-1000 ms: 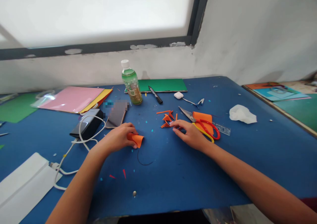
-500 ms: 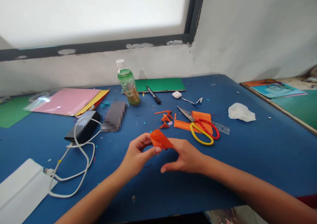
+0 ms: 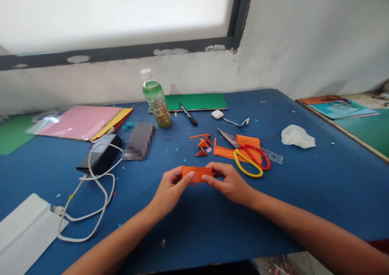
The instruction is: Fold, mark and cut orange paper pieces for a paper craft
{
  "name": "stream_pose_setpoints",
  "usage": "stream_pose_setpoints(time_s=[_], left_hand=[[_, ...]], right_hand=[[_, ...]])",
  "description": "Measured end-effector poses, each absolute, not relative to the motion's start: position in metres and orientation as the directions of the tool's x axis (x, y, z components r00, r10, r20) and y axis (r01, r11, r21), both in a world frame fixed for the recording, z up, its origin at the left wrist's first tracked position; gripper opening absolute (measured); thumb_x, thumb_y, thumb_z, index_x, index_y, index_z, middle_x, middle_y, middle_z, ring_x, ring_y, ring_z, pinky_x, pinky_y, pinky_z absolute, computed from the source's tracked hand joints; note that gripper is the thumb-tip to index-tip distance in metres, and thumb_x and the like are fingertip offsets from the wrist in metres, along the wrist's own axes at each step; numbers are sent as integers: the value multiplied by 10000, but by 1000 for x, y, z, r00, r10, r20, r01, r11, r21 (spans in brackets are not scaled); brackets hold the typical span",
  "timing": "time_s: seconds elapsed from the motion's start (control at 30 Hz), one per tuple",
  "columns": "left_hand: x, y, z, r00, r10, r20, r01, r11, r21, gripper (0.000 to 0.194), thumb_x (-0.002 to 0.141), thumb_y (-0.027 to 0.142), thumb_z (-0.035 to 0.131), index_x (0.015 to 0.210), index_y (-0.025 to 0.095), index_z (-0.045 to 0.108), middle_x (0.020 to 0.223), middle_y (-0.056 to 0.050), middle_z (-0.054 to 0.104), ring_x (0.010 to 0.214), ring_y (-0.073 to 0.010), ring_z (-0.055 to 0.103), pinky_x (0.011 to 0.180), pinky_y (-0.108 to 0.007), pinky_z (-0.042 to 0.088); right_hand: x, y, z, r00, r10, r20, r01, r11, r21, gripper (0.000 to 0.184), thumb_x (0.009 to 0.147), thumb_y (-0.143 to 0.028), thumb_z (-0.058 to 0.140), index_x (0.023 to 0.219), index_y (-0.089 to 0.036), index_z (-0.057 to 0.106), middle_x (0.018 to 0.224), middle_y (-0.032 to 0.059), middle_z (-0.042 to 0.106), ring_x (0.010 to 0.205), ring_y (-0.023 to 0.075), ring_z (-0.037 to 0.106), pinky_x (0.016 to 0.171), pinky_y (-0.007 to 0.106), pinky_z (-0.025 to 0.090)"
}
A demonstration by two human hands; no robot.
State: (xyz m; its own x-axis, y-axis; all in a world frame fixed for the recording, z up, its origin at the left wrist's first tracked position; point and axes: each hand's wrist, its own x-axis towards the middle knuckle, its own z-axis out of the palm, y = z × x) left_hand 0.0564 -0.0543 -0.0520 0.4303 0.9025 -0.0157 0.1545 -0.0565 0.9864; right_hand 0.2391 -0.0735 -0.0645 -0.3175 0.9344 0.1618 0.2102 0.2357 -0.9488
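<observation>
Held the orange paper in a pinch over the blue table, with left hand closed on one end and right hand on the other. Looked light, thin, easily creased; seemed best gripped by both ends. Had room toward the near edge, less ahead, by orange scraps and scissors.

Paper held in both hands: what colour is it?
Orange; the paper shows best in the head view, between the left hand and right hand.
</observation>
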Motion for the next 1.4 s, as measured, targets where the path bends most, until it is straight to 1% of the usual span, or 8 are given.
stream_pose_setpoints(time_s=[0.13, 0.23, 0.57, 1.0, 1.07, 1.2, 1.3, 1.4], left_hand=[[55, -52, -53, 419, 908, -8, 236, -100, 967, 204, 780, 343, 583, 764, 148, 640, 668, -8, 633, 618, -130, 569, 580, -222, 440], [56, -52, -52, 417, 909, 3, 274, -129, 953, 193, 772, 327, 588, 758, 151, 664, 655, -11, 644, 594, -128, 564, 555, -215, 433], [53, -53, -51, 425, 904, -45, 317, -102, 943, 215, 772, 334, 588, 762, 150, 700, 640, -17, 657, 591, -128, 557, 555, -207, 424], [52, -49, -48, 490, 864, -114, 391, -101, 915, 245, 804, 348, 530, 779, 140, 658, 677, -13, 637, 631, -130, 548, 584, -216, 412], [52, -47, -48, 552, 824, -131, 491, -194, 850, 257, 833, 337, 480, 773, 143, 638, 689, -8, 623, 635, -123, 537, 581, -210, 404], [52, -46, -51, 643, 752, -146, 641, -424, 639, 236, 831, 265, 463, 664, 163, 595, 643, 15, 559, 588, -108, 488, 547, -209, 350], [54, -49, -54, 639, 756, -141, 674, -462, 576, 240, 822, 236, 467, 608, 167, 552, 624, 15, 521, 572, -114, 467, 536, -225, 316], [55, -52, -55, 611, 781, -128, 714, -475, 514, 191, 830, 226, 456, 673, 174, 550, 654, 7, 537, 593, -128, 481, 543, -234, 315]], right_hand=[[241, -73, -65, -288, 944, 163, 319, 255, -913, 277, 852, -380, 500, 688, -165, 563, 599, -27, 493, 566, 98, 430, 538, 209, 366], [243, -73, -64, -289, 941, 177, 359, 278, -891, 314, 859, -380, 487, 638, -166, 551, 583, -26, 494, 562, 100, 431, 543, 213, 355], [247, -72, -64, -333, 921, 204, 414, 337, -845, 349, 878, -367, 463, 634, -151, 587, 569, -23, 508, 548, 89, 450, 532, 195, 346], [249, -70, -63, -376, 906, 196, 433, 359, -827, 324, 882, -330, 470, 640, -149, 584, 574, -28, 516, 545, 83, 455, 538, 192, 335], [249, -67, -66, -414, 893, 178, 466, 376, -801, 293, 879, -309, 484, 655, -151, 587, 595, -24, 531, 569, 89, 469, 562, 199, 341], [245, -64, -73, -479, 869, 124, 595, 426, -681, 233, 849, -247, 538, 639, -154, 577, 640, -7, 551, 652, 115, 485, 621, 221, 352], [241, -64, -76, -476, 876, 76, 708, 433, -559, 207, 840, -229, 549, 649, -153, 573, 672, 8, 555, 689, 131, 478, 636, 234, 353], [237, -63, -77, -478, 878, 40, 774, 442, -453, 204, 852, -246, 530, 673, -157, 571, 694, 12, 549, 708, 136, 472, 649, 239, 353]])
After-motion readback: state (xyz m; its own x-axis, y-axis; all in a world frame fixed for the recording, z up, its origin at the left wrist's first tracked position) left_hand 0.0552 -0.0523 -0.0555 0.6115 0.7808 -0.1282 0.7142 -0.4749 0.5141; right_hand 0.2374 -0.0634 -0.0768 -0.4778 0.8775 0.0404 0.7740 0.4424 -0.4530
